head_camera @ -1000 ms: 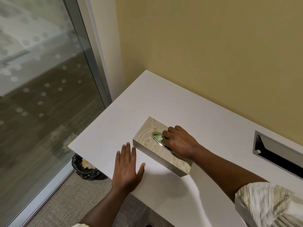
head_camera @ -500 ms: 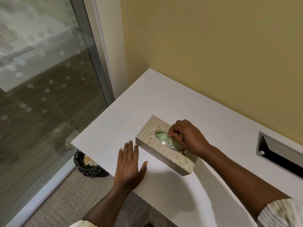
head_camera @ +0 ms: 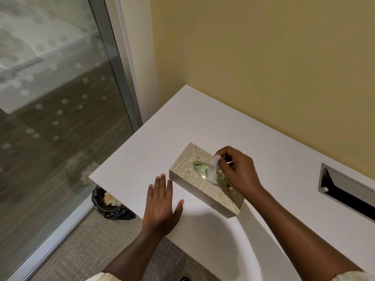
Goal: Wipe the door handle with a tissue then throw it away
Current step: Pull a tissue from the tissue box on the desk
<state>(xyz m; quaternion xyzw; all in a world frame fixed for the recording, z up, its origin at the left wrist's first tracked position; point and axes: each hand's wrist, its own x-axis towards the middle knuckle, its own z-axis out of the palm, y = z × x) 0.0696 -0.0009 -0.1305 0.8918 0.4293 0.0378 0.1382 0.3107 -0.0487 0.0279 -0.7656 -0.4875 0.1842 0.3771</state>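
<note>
While a white tissue (head_camera: 213, 168) rises from the oval slot of the tissue box (head_camera: 205, 179), the right hand (head_camera: 238, 171) pinches its top. Flat and spread, the left hand (head_camera: 161, 207) presses the white table (head_camera: 203, 122), seemingly touching the box.

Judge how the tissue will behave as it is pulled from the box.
The tissue looks thin and crumpled in the right hand, so probably floppy, light and easily torn. The box might lift with it; the left hand lies beside it.
</note>
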